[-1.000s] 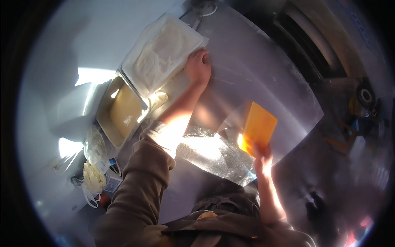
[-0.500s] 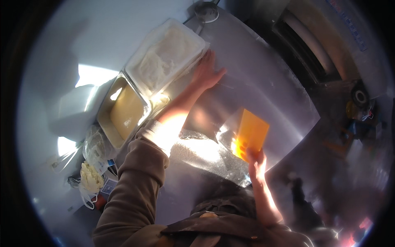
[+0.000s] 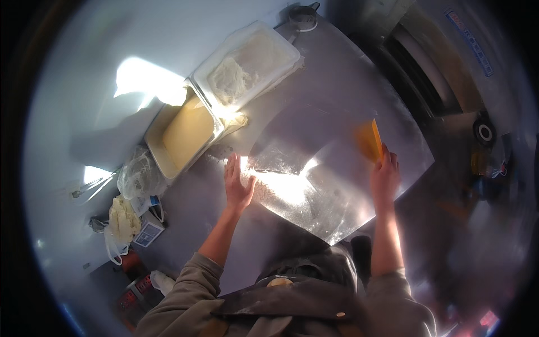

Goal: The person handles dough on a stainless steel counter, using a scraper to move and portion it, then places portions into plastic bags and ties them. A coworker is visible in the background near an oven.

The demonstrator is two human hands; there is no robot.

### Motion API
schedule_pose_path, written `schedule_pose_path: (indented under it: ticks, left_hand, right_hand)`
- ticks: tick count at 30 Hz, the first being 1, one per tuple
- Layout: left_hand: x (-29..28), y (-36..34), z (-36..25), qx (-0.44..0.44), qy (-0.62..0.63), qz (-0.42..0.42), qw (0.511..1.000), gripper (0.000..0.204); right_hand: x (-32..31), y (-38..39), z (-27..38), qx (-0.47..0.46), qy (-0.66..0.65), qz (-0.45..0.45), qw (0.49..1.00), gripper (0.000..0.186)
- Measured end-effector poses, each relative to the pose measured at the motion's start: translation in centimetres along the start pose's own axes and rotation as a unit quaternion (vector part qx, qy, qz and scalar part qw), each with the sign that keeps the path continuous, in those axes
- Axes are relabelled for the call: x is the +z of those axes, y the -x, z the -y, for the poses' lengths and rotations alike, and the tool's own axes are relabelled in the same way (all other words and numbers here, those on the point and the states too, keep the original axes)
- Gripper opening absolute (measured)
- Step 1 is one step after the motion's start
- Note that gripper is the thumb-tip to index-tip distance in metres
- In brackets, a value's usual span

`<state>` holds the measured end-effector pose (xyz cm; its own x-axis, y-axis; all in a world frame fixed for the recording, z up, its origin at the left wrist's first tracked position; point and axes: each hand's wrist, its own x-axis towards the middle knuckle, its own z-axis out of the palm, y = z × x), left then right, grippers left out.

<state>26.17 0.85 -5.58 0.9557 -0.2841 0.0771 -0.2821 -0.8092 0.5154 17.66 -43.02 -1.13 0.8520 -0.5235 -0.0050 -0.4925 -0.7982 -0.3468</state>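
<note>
My left hand (image 3: 238, 185) lies with fingers stretched out at the left edge of a glossy, crinkled clear sheet (image 3: 331, 222) on the metal worktable (image 3: 342, 73); glare hides part of the sheet. My right hand (image 3: 386, 174) grips an orange flat scraper (image 3: 371, 135) above the sheet's right side, held nearly edge-on. Up and left of my left hand is a tub of pale yellow batter or dough (image 3: 182, 135), and behind it a white lidded tub (image 3: 258, 62) with crumpled pale material in it.
A clear plastic bag (image 3: 139, 171), a cream cloth or glove (image 3: 123, 216) and a red power strip (image 3: 137, 292) are at the left. A metal cup (image 3: 303, 19) sits at the back. A dark appliance (image 3: 421, 73) runs along the right.
My left hand has come down from beside the lidded tub to the sheet's left edge. My right hand has moved up and right with the scraper, which has turned more edge-on.
</note>
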Motion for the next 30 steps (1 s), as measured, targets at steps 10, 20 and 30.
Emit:
schedule_pose_path:
  ticks: [10,20,30]
  left_hand:
    - [-1.4,16.8,6.4,-0.222,-0.182,-0.084,0.954,0.091]
    - [-1.0,17.7,6.4,-0.256,-0.109,-0.112,0.954,0.091]
    - [-1.1,17.8,6.2,-0.240,-0.119,-0.124,0.955,0.093]
  right_hand:
    - [9.8,11.8,19.8,-0.194,-0.070,0.107,0.973,0.050]
    - [-1.3,10.6,-1.7,0.041,0.121,0.019,0.992,0.049]
    - [8.4,25.1,16.2,-0.120,-0.033,0.151,0.981,0.064]
